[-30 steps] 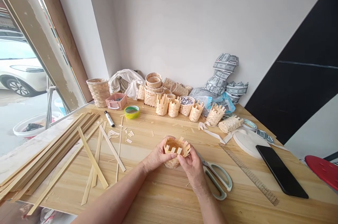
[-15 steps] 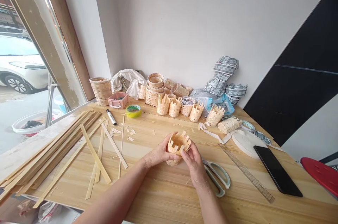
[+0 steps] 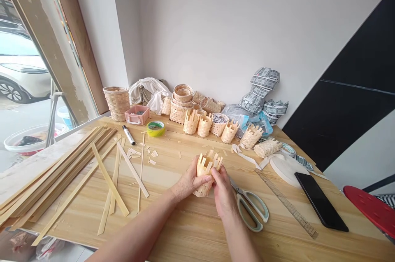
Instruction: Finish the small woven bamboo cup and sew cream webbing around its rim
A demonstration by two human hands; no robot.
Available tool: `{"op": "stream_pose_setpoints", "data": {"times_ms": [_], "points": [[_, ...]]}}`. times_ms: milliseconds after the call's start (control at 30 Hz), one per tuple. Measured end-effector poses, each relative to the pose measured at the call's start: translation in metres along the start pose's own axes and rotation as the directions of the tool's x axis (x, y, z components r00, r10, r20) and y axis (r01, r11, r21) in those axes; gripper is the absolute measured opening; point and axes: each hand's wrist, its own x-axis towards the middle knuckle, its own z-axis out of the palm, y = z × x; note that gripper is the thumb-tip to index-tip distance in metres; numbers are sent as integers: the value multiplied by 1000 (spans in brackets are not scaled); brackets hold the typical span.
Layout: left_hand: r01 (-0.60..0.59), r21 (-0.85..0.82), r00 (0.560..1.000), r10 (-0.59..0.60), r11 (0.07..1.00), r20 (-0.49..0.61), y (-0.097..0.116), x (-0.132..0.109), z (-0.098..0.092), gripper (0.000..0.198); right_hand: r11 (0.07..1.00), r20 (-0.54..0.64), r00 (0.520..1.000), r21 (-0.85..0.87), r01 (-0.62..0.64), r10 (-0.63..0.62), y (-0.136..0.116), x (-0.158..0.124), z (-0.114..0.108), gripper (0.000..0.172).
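Filling the lower half of the view, a wooden desk (image 3: 185, 233) stands against a white wall (image 3: 216, 27). Taking the middle of the desk as the clock's centre, with the wall at 12 o'clock, a stack of long bamboo strips (image 3: 52, 171) lies at 9 o'clock. A row of woven baskets (image 3: 197, 126) runs along the wall from 11 to 1 o'clock. At 3 o'clock lie a black phone (image 3: 321, 202) and a long ruler (image 3: 285, 202), and scissors with pale green handles (image 3: 251, 208) rest at 4 o'clock. A pink crate (image 3: 137, 114), a marker (image 3: 128, 134) and a roll of yellow-green tape (image 3: 155, 128) sit at 10 o'clock.

At the centre, a small bamboo basket (image 3: 205, 167) is held clear of the strips, its upright strips pointing up. Both hands are closed around it: the left hand (image 3: 191, 181) grasps its woven side, and the right hand (image 3: 222, 194) pinches it near the top. Tiny bamboo offcuts (image 3: 152, 162) are scattered at 10 o'clock.
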Motion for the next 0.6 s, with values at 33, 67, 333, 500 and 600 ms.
{"op": "stream_pose_setpoints", "data": {"times_ms": [33, 67, 333, 500, 600], "points": [[-10, 17, 1000, 10, 1000, -1, 0, 0, 0, 57, 1000, 9, 1000, 2, 3, -3, -1, -1, 0, 42], [-19, 33, 1000, 19, 999, -3, 0, 0, 1, 55, 1000, 15, 1000, 3, 7, -7, -3, -2, 0, 41], [-52, -25, 999, 52, 998, 3, -3, -1, 6, 64, 999, 9, 1000, 23, 30, -30, -4, -8, -1, 41], [-91, -51, 996, 90, 995, -19, -3, -1, 7, 84, 995, 84, 995, 84, 47, -54, -15, -10, 0, 42], [-85, -64, 996, 87, 994, 22, 1, -2, 6, 92, 993, 128, 988, 94, 72, -83, -22, -9, 0, 44]]}}
